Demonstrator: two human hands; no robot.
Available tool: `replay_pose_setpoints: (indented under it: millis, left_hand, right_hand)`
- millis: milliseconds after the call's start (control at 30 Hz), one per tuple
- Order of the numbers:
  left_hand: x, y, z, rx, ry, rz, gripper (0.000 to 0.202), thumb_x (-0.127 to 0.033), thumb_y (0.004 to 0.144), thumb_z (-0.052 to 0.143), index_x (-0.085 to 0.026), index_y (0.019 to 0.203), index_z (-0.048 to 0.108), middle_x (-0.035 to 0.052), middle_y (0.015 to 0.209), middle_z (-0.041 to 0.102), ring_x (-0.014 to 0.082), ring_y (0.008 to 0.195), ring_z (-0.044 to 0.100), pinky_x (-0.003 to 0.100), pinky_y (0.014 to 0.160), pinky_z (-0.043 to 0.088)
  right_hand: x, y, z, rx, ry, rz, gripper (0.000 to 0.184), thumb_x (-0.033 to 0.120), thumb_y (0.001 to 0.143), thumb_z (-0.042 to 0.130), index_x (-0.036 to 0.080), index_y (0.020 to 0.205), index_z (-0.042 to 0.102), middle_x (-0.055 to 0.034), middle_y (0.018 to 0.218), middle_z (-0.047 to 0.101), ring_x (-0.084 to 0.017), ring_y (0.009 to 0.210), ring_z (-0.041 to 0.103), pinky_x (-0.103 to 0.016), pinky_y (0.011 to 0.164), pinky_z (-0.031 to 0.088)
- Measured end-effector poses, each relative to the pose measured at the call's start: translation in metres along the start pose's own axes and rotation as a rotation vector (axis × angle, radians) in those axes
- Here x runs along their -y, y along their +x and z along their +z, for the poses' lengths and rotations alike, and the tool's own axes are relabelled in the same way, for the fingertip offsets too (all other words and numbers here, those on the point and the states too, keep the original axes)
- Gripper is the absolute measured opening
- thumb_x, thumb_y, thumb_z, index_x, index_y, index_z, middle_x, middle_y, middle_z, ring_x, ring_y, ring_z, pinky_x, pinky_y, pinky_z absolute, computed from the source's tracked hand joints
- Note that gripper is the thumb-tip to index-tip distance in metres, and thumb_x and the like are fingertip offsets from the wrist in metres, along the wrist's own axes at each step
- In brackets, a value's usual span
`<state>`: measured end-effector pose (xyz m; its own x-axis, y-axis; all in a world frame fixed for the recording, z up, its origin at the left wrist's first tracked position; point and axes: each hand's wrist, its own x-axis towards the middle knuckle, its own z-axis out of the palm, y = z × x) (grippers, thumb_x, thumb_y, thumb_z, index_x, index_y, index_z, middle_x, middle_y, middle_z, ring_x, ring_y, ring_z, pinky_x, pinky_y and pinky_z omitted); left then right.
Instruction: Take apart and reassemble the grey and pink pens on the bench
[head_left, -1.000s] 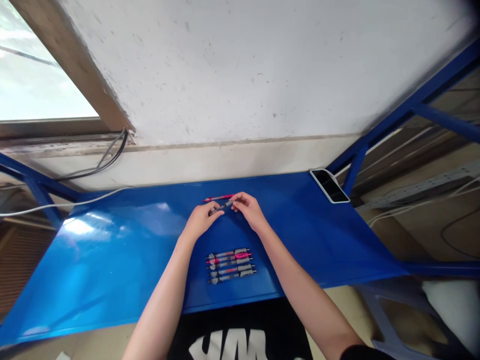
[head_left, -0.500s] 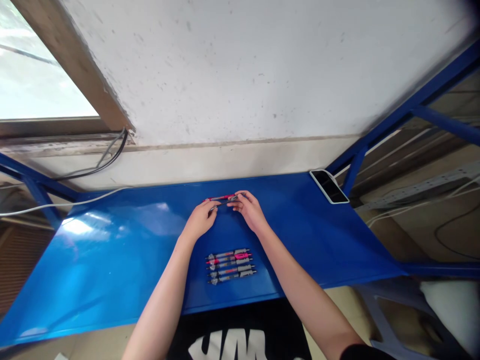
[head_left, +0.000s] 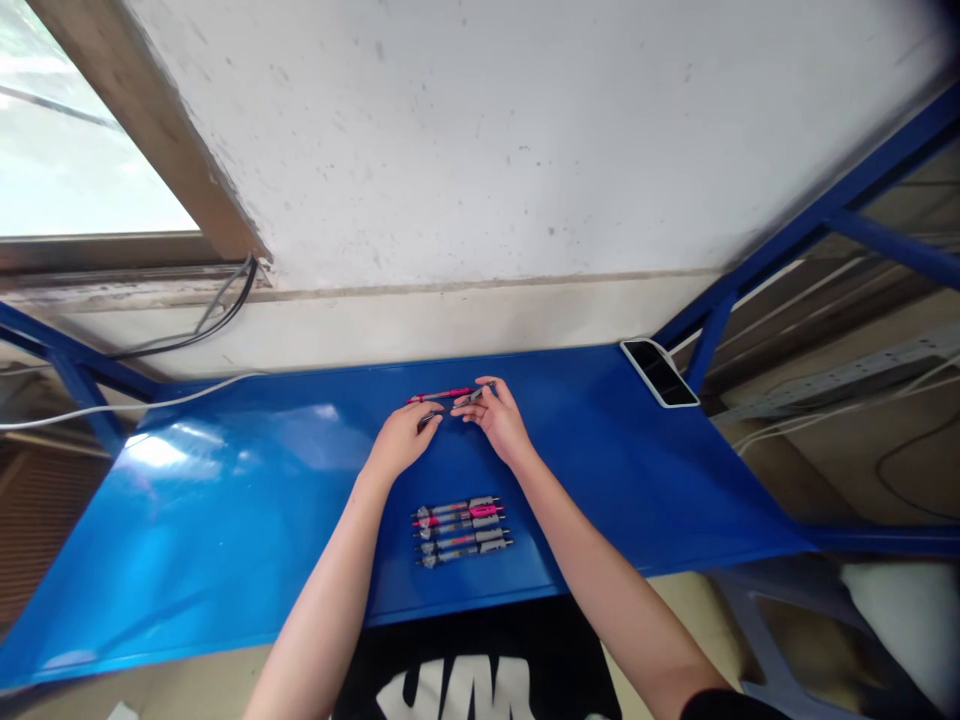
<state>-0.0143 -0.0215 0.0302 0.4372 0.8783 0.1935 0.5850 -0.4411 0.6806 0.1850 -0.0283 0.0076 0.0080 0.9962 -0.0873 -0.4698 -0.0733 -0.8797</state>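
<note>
Head view: right hand pinches a grey pen section; left hand, apart at 9 o'clock, closes on a small dark pen tip. Pink pen lies just beyond, at 12 o'clock; row of pens at 6 o'clock, on blue metal desk.

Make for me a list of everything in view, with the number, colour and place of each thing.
pens: about five, grey and pink, in a row on the desk
pink pen: one, on the desk beyond the hands
desk: one, glossy blue, under the window
phone: one, black and white, at the desk's far right
white cable: one, along the desk's far left
window: one, upper left
shirt: one, black with white print, bottom
grey pen part: one, at the right hand's fingertips
dark pen part: one, at the left hand's fingertips
left hand: one, bare, on the left
right hand: one, bare, on the right
</note>
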Motion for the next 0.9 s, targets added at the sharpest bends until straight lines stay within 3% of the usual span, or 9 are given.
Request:
replay_pose_setpoints:
  millis: [167, 400, 900]
  left_hand:
    - [-0.0014, 0.0, -0.0008, 0.004, -0.012, 0.001, 0.023, -0.027, 0.099, 0.055, -0.02, 0.106, 0.075, 0.0078, 0.108, 0.079, 0.0241, 0.097, 0.072, 0.037, 0.092, 0.054]
    - [0.0024, 0.0003, 0.0001, -0.007, -0.009, -0.018, 0.023, -0.029, 0.098, 0.055, -0.019, 0.104, 0.076, 0.0069, 0.101, 0.079, 0.0221, 0.087, 0.071, 0.034, 0.085, 0.053]
    - [0.0041, 0.0011, 0.0028, -0.045, -0.071, 0.019, 0.01, -0.022, 0.094, 0.06, -0.019, 0.098, 0.069, 0.0053, 0.093, 0.073, 0.02, 0.086, 0.066, 0.033, 0.083, 0.052]
  right_hand:
    - [-0.0026, -0.0033, 0.0049, 0.026, -0.001, 0.018, 0.055, 0.044, 0.074, 0.085, 0.028, 0.115, 0.052, -0.0001, 0.088, 0.078, -0.019, 0.075, 0.077, -0.029, 0.069, 0.056]
    - [-0.0038, -0.0013, 0.0021, -0.02, -0.005, 0.02, 0.046, 0.045, 0.073, 0.086, 0.024, 0.102, 0.058, -0.0022, 0.087, 0.076, -0.018, 0.076, 0.076, -0.028, 0.068, 0.057]
    - [0.0003, -0.0001, -0.0006, -0.159, -0.009, -0.037, 0.048, 0.049, 0.073, 0.084, 0.026, 0.103, 0.053, 0.0013, 0.08, 0.071, -0.015, 0.066, 0.07, -0.027, 0.062, 0.053]
